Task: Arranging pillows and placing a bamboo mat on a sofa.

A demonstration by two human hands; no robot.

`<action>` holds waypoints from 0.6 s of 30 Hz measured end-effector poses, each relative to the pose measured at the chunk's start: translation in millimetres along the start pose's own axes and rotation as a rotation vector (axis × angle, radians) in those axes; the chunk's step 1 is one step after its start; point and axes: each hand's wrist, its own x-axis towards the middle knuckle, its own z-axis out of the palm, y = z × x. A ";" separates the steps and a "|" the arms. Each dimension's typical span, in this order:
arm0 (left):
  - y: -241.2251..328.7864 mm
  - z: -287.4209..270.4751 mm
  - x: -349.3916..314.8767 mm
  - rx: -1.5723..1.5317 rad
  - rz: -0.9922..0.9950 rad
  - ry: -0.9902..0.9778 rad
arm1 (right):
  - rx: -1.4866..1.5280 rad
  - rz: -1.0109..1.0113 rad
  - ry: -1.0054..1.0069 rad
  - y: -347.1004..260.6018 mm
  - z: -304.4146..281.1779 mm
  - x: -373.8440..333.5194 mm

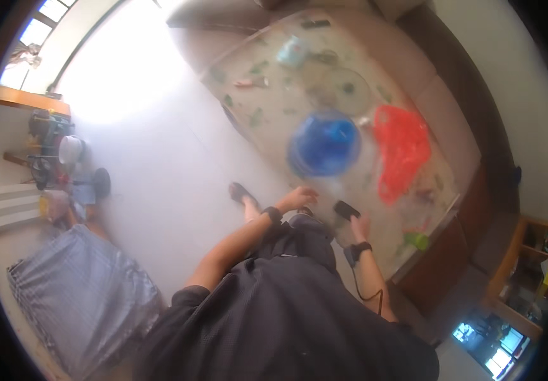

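Observation:
My right hand (361, 227) is closed on a small black phone-like device (347, 210) at the near edge of the table (375, 251); its exact kind is too blurred to tell. A cord runs along that forearm from a dark wristband. My left hand (298, 198) is stretched forward over my lap side, fingers loosely apart with nothing visible in them. Beyond both hands sits a blurred round blue basin (325, 145). A red plastic bag (402, 152) lies spread to its right.
A green object (417, 240) lies near the table's right edge. Farther back are a light blue packet (293, 52) and a round clear lid-like disc (348, 89). Brown sofa seats (445, 101) border the table. On the left are a checked cloth (86, 295) and a fan-like item (101, 183).

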 end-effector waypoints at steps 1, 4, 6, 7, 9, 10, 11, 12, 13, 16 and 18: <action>26.1 -54.6 1.9 -0.044 -0.073 -0.075 | -0.083 0.073 0.066 -8.6 31.1 16.2; 27.9 -218.7 -6.9 -0.195 -0.168 -0.185 | 0.149 0.194 0.470 -8.8 124.7 60.3; 5.9 -379.7 -11.7 -0.302 -0.225 -0.109 | 0.753 0.512 0.407 -122.0 213.3 102.0; -32.1 -417.4 -30.9 -0.401 -0.253 -0.051 | 0.739 0.670 0.461 -148.7 228.7 75.9; -52.4 -492.4 -26.4 -0.532 -0.183 -0.040 | 0.316 0.678 0.597 -135.6 259.6 94.9; -67.0 -552.5 -42.9 -0.519 -0.196 0.012 | 0.156 0.629 0.397 -199.2 300.4 99.8; -76.3 -630.4 -54.9 -0.486 -0.186 0.085 | 0.463 0.389 0.314 -293.5 350.5 101.0; -42.7 -669.5 -6.5 -0.449 -0.175 0.042 | 0.364 0.269 0.379 -295.0 376.6 125.5; -9.8 -711.4 33.6 -0.456 -0.155 0.000 | 0.241 0.125 0.422 -298.9 400.5 161.3; -47.4 -787.3 -0.8 -0.587 -0.177 0.160 | 0.670 0.298 -0.219 -446.2 454.9 148.7; -20.7 -860.7 24.7 -0.686 -0.074 0.211 | 0.681 0.135 -0.419 -562.6 481.3 185.0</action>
